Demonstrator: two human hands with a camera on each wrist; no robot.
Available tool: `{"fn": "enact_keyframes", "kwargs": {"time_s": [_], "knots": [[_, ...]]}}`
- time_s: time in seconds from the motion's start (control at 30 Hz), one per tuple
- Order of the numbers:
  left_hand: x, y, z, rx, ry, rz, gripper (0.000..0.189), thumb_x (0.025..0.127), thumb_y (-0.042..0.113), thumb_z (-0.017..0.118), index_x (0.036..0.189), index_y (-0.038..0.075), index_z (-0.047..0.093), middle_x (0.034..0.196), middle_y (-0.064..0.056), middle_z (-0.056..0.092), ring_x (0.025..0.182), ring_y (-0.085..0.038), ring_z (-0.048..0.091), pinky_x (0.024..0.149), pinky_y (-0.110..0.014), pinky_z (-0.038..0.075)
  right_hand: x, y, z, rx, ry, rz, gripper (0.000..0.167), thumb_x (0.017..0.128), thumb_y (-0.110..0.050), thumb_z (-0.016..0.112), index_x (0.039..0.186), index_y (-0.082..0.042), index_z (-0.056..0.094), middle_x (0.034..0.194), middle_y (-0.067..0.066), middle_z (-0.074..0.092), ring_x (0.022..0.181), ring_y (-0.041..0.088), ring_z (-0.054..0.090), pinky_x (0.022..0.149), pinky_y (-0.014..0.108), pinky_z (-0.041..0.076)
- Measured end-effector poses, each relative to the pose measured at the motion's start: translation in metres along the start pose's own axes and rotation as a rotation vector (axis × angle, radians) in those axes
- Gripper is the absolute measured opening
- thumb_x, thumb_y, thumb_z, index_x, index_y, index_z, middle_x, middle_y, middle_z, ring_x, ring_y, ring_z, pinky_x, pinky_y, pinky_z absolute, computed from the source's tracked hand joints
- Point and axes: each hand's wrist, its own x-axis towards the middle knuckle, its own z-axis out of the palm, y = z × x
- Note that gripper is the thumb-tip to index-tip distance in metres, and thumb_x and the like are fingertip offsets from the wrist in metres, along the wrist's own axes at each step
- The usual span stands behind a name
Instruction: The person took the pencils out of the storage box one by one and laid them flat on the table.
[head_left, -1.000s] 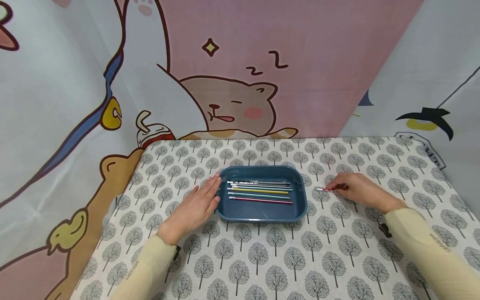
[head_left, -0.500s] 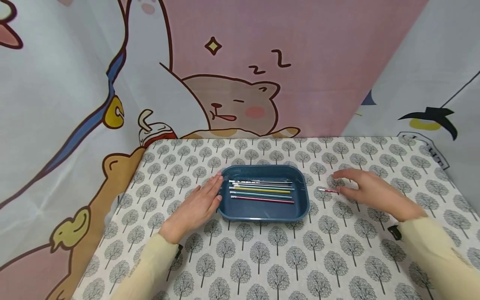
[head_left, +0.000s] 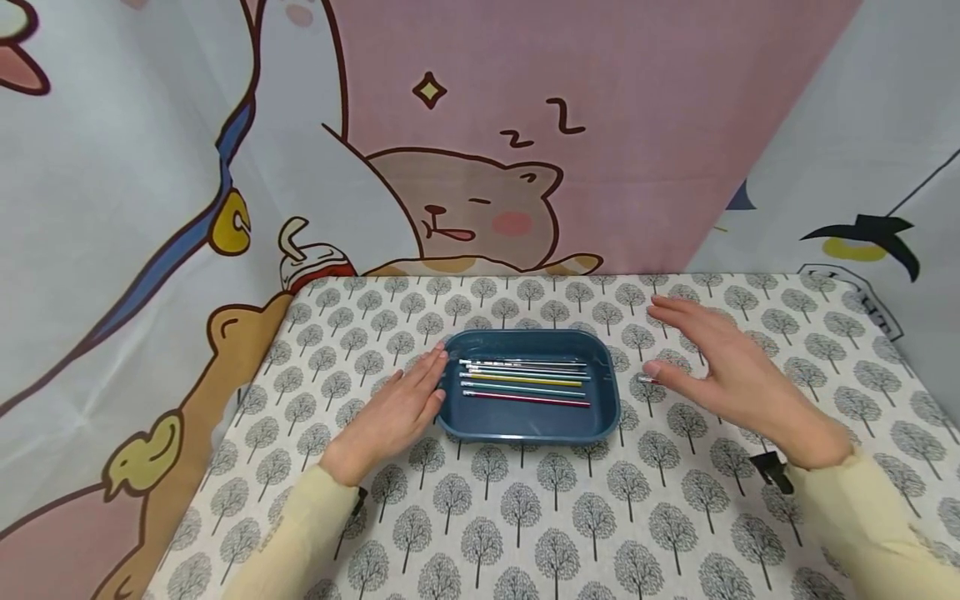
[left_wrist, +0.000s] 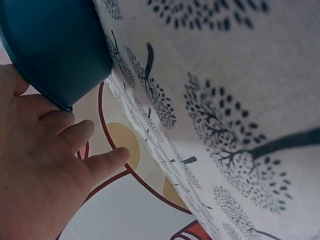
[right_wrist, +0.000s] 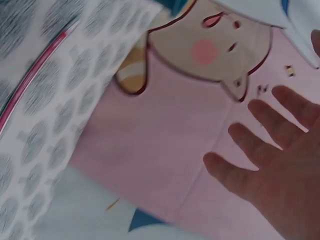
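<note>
My left hand [head_left: 393, 412] lies with straight fingers against the left rim of a dark blue tray [head_left: 525, 423]; the left wrist view shows its fingers at the tray's outer edge. Inside the tray several pencils lie side by side, among them a yellow pencil [head_left: 521, 381] and a dark red pencil [head_left: 525, 399]. To the right of the tray, my right hand [head_left: 731, 367] hovers with fingers spread and holds nothing. Beneath it lies another red pencil [right_wrist: 41, 63] on the cloth; in the head view the hand hides most of it, leaving its silver end.
A white cloth [head_left: 517, 508] printed with grey trees covers the table. Behind it and at both sides hangs a cartoon-printed curtain [head_left: 637, 150], with its lower part meeting the table's back edge.
My right hand has let go of the red pencil beside the tray, opened its fingers and lifted away, a little farther from me. The left hand stays at the tray.
</note>
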Motion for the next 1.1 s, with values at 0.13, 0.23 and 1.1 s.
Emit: {"fn": "enact_keyframes", "kwargs": {"time_s": [0.13, 0.23, 1.1], "knots": [[0.000, 0.000, 0.000, 0.000, -0.002, -0.003, 0.060, 0.114, 0.035, 0.035, 0.166, 0.010, 0.019, 0.173, -0.003, 0.013, 0.156, -0.029, 0.023, 0.121, -0.063, 0.029, 0.006, -0.021, 0.007, 0.043, 0.036, -0.030, 0.078, 0.091, -0.029, 0.080, 0.157, -0.009, 0.044, 0.165, 0.010, 0.037, 0.151, 0.041, 0.030, 0.122, 0.063, 0.026], [0.001, 0.000, 0.001, -0.003, 0.000, -0.001, 0.060, 0.113, 0.034, 0.036, 0.165, 0.010, 0.019, 0.173, -0.003, 0.013, 0.156, -0.030, 0.024, 0.121, -0.063, 0.029, 0.012, -0.035, 0.012, 0.056, 0.048, -0.058, 0.079, 0.091, -0.029, 0.080, 0.159, -0.012, 0.043, 0.166, 0.007, 0.035, 0.153, 0.037, 0.029, 0.122, 0.062, 0.027], [0.000, 0.002, 0.002, -0.027, 0.015, -0.018, 0.059, 0.113, 0.031, 0.039, 0.165, 0.010, 0.021, 0.173, 0.000, 0.013, 0.156, -0.023, 0.021, 0.120, -0.063, 0.030, 0.108, -0.108, 0.066, 0.220, -0.081, -0.156, 0.064, 0.097, -0.050, 0.070, 0.148, -0.014, 0.056, 0.149, 0.001, 0.056, 0.139, 0.021, 0.051, 0.114, 0.048, 0.044]]}}
